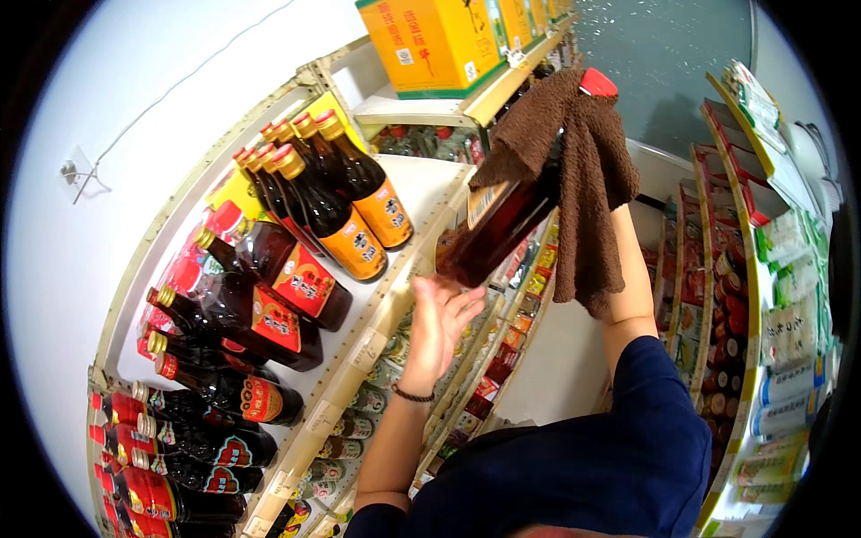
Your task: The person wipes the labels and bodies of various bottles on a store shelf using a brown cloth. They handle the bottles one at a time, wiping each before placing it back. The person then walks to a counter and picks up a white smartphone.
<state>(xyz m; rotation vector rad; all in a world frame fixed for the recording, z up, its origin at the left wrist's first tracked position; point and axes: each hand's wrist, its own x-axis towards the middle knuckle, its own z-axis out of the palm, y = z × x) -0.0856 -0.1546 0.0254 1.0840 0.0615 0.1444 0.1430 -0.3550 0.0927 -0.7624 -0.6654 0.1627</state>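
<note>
A large bottle (502,229) of dark reddish-brown liquid tilts in the air, its base toward the lower left. Its red cap (598,83) shows at the upper right. Over the bottle's neck and upper side hangs a brown towel (596,170). My right forearm (631,278) reaches up behind the towel; that hand is hidden, gripping the bottle through the cloth. Just below the bottle's base is my left hand (435,327), palm up with fingers stretched out. Its fingertips are at the base, and whether they touch it I cannot tell.
On the left shelf (430,179) stand orange-labelled bottles (359,251), large red-labelled jugs (287,327) and more dark bottles. Yellow cartons (435,45) sit on the upper shelf. Packets line the lower shelves. A stocked rack (753,296) runs along the right side of the aisle floor (556,368).
</note>
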